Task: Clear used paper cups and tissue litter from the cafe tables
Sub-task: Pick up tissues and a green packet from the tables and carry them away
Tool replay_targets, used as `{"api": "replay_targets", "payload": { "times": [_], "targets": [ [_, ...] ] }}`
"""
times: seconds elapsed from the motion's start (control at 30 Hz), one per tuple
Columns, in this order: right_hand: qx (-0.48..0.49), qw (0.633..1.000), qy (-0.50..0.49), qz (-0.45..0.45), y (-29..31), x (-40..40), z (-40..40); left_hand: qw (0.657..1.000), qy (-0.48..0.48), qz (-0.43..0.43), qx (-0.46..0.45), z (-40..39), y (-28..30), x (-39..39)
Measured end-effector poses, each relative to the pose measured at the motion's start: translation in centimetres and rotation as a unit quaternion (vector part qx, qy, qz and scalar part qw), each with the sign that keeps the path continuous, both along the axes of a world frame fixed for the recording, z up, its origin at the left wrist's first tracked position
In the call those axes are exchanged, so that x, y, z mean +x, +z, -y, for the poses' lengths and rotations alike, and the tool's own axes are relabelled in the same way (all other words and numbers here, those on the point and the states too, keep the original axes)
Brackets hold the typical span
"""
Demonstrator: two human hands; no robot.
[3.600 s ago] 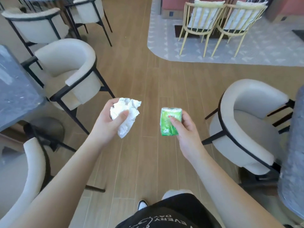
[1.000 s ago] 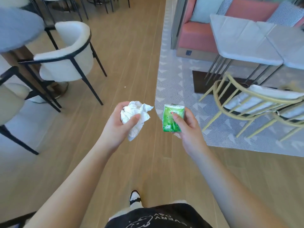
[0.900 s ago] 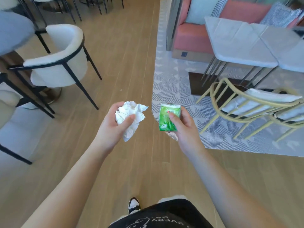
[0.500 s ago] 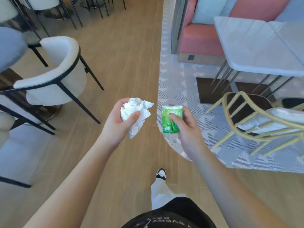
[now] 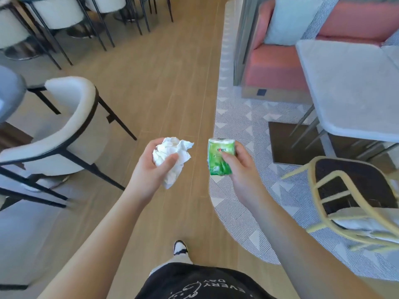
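My left hand (image 5: 151, 171) grips a crumpled white tissue (image 5: 172, 156), thumb pressed over its front. My right hand (image 5: 239, 167) holds a small green tissue packet (image 5: 219, 156) upright, thumb across its face. Both are held out at waist height over the wooden floor, about a hand's width apart. No paper cups are in view.
A white armchair with black legs (image 5: 64, 128) stands to the left beside a grey table edge (image 5: 10, 89). A patterned grey rug (image 5: 248, 190) lies on the right, with a yellow-framed chair (image 5: 349, 201), a light grey table (image 5: 349, 89) and a pink sofa (image 5: 280, 67).
I have walked forward along the aisle beside the rug; the chairs and table have drifted nearer and lower in view. Both hands keep the same hold on the tissue and the packet.
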State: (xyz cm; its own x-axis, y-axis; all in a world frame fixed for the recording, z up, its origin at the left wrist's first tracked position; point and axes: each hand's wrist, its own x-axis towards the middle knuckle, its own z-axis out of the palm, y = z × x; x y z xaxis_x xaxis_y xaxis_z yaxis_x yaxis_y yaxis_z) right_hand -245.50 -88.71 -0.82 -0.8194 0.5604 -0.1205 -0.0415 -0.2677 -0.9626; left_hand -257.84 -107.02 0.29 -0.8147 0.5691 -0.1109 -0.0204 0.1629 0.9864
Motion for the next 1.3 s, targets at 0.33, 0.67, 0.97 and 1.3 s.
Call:
{"api": "replay_targets", "payload": {
  "times": [0.33,0.67,0.97,1.3],
  "targets": [
    [0.019,1.000,0.009,0.023,-1.2,-20.0,-8.2,0.999,-0.001,0.031,0.018,-8.7,-2.2,-19.6],
    [0.039,0.999,-0.005,0.035,-0.9,-35.9,-16.4,0.998,-0.044,0.038,0.036,-18.9,-0.2,-37.0],
    [0.022,1.000,-0.010,0.010,-2.3,-49.8,-28.3,0.999,-0.022,0.025,0.008,-30.4,-0.9,-49.9],
    [0.034,0.999,0.023,-0.013,0.9,-65.4,-42.2,1.000,0.014,0.010,0.006,-41.8,1.6,-64.6]
  ]
}}
